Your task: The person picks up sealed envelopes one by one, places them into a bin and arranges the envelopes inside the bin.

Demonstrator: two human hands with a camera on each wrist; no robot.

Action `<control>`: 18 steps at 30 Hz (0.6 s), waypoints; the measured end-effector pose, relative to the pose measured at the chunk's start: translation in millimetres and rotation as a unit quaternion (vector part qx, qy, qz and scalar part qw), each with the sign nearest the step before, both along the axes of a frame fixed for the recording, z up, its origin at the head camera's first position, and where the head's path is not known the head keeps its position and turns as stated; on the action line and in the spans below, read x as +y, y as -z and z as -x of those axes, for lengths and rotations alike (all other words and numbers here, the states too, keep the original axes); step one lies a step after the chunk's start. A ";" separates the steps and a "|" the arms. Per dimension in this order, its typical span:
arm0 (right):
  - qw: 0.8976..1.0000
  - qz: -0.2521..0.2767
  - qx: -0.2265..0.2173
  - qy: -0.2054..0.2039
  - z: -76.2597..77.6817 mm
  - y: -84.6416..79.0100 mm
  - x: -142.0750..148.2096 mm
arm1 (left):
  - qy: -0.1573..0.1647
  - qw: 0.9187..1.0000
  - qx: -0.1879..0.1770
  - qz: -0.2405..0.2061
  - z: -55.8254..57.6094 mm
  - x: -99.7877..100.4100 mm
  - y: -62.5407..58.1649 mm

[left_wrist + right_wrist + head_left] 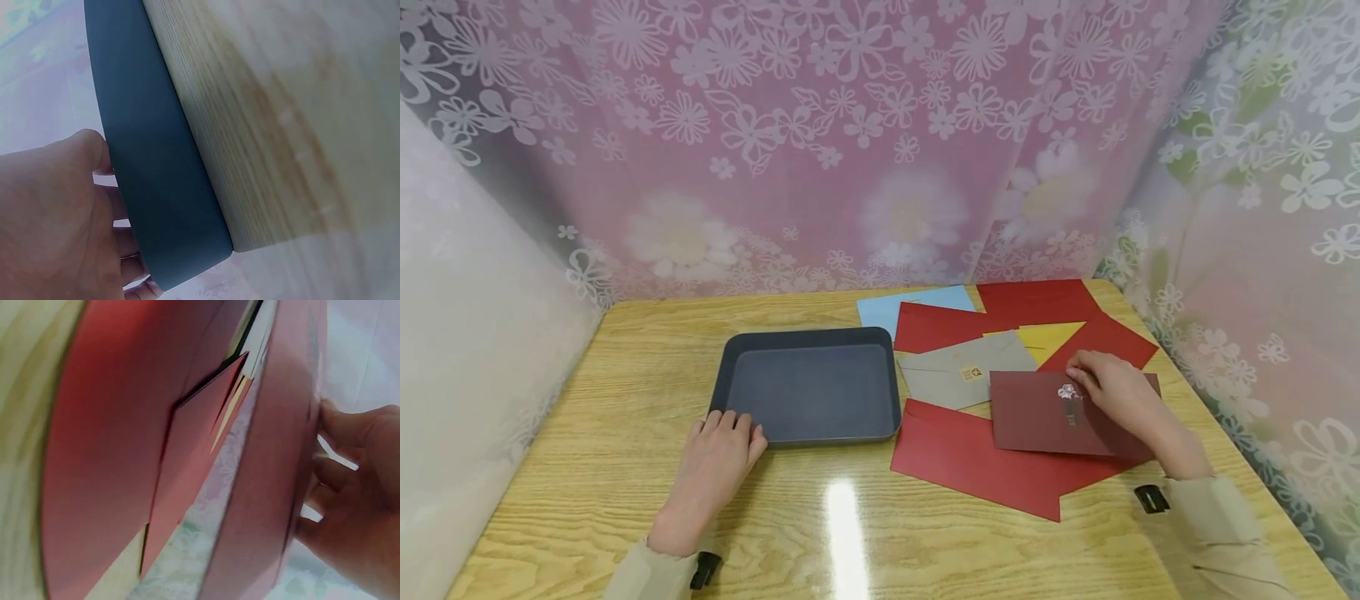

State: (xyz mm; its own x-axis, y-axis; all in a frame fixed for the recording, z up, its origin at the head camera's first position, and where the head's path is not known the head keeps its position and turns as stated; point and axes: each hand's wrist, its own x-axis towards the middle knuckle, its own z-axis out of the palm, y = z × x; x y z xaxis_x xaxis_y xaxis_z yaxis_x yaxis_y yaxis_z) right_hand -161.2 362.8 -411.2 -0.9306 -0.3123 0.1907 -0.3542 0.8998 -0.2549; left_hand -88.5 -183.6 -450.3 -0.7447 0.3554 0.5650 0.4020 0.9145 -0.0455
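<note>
My left hand holds the front left corner of a dark grey rectangular tray, fingers bent over its rim. The left wrist view shows the thumb and fingers at the rim, beside the tray's outer wall. My right hand pinches the far edge of a dark maroon envelope with a small white floral print. From the right wrist camera, this envelope stands raised apart from the red envelopes below it. Nothing lies in the tray.
Right of the tray, several envelopes overlap: a grey one with a gold sticker, a yellow one, a light blue one and red ones, including a long red one in front. The wooden table meets floral curtains.
</note>
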 end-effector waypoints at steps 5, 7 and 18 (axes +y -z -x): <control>0.997 0.012 0.079 0.008 3.9 -7.7 -11.5 | 0.005 1.000 -0.005 -0.001 -0.9 0.3 -1.8; 0.994 0.012 0.103 0.018 6.3 -11.5 -17.8 | 0.003 1.000 -0.008 0.002 -0.7 -0.7 -0.9; 0.976 0.046 0.210 0.025 20.1 -32.7 -65.9 | 0.001 1.000 -0.014 0.005 -1.1 -0.3 -2.4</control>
